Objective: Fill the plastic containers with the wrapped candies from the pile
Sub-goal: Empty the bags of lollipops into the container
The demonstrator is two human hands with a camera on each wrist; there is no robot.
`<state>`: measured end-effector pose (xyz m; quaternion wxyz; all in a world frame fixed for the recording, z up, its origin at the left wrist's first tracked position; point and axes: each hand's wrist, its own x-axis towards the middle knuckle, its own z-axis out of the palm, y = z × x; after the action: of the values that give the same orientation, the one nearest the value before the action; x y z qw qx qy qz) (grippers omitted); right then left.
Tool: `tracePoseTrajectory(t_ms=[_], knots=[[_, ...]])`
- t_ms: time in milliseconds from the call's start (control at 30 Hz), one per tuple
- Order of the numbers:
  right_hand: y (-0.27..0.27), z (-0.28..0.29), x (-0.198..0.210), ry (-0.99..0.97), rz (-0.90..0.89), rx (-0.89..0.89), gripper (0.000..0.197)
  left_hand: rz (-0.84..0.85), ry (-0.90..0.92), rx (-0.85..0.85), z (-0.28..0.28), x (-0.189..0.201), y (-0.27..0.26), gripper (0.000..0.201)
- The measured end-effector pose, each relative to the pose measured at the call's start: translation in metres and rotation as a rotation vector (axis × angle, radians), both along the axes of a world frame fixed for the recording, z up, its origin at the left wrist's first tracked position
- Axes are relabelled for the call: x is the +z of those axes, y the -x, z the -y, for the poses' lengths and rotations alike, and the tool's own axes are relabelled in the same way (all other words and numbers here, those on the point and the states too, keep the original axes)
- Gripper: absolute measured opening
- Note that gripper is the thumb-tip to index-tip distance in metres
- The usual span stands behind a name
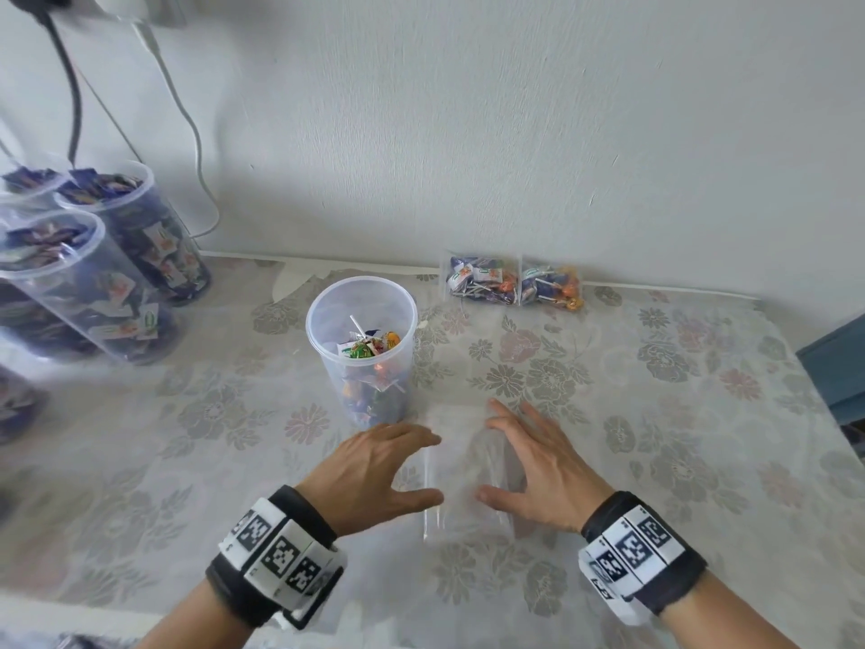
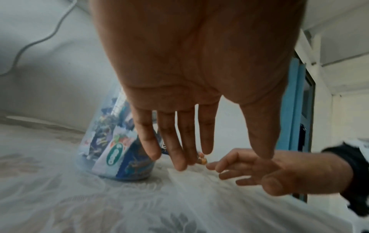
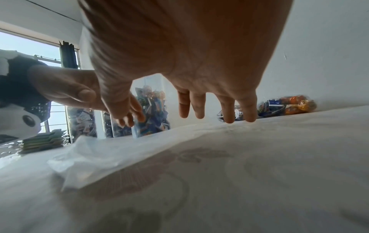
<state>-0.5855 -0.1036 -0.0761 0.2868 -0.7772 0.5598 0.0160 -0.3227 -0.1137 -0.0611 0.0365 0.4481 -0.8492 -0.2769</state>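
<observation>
Left hand (image 1: 374, 470) and right hand (image 1: 538, 466): both released, fingers straight and spread, palms down over one flat, empty clear plastic bag (image 1: 468, 475) on the floral tablecloth (image 1: 655, 437), near edge. Contact with the bag: cannot tell.

One clear round plastic container (image 1: 361, 353), upright, just beyond the left hand, partly filled with wrapped candies (image 1: 370, 348). Two sealed clear bags of wrapped lollipops (image 1: 515, 281) side by side at the far wall, right of centre. At least three full clear containers (image 1: 93, 274) at far left.

Head view only: both marker wristbands, two cables on the wall. Right wrist view only: window, stack of flat greenish items (image 3: 42, 141) at left. Left wrist view only: blue door frame (image 2: 293, 110) at right.
</observation>
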Motion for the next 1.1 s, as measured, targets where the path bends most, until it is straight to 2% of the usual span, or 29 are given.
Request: tracePoseTrajectory(t_ms=[133, 267, 367, 433, 600, 733, 833, 933, 1100], knots=[[-0.003, 0.008, 0.007, 0.063, 0.094, -0.05, 0.077, -0.065, -0.089, 0.052, 0.004, 0.011, -0.023, 0.059], [-0.006, 0.027, 0.013, 0.148, 0.185, -0.097, 0.063, 0.071, -0.118, 0.074, 0.018, 0.013, -0.057, 0.026], [-0.009, 0.048, 0.018, 0.181, 0.195, -0.132, 0.057, 0.129, -0.122, 0.119, 0.039, 0.012, -0.083, 0.013], [-0.011, 0.062, 0.022, 0.193, 0.199, -0.163, 0.055, 0.104, -0.08, 0.175, 0.059, 0.014, -0.097, 0.007], [-0.019, 0.101, 0.031, 0.257, 0.182, -0.244, 0.049, -0.03, 0.128, 0.254, 0.119, 0.024, -0.094, 0.013], [-0.025, 0.137, 0.034, 0.341, 0.133, -0.285, 0.043, -0.144, 0.048, 0.147, 0.173, 0.034, -0.075, 0.032], [-0.027, 0.167, 0.034, 0.387, 0.101, -0.315, 0.039, -0.121, -0.075, 0.08, 0.213, 0.029, -0.06, 0.04], [-0.028, 0.192, 0.031, 0.382, 0.054, -0.349, 0.04, -0.101, -0.124, 0.027, 0.244, 0.017, -0.039, 0.032], [-0.03, 0.221, 0.018, 0.363, -0.028, -0.318, 0.046, -0.107, -0.211, -0.055, 0.277, 0.003, -0.003, 0.041]])
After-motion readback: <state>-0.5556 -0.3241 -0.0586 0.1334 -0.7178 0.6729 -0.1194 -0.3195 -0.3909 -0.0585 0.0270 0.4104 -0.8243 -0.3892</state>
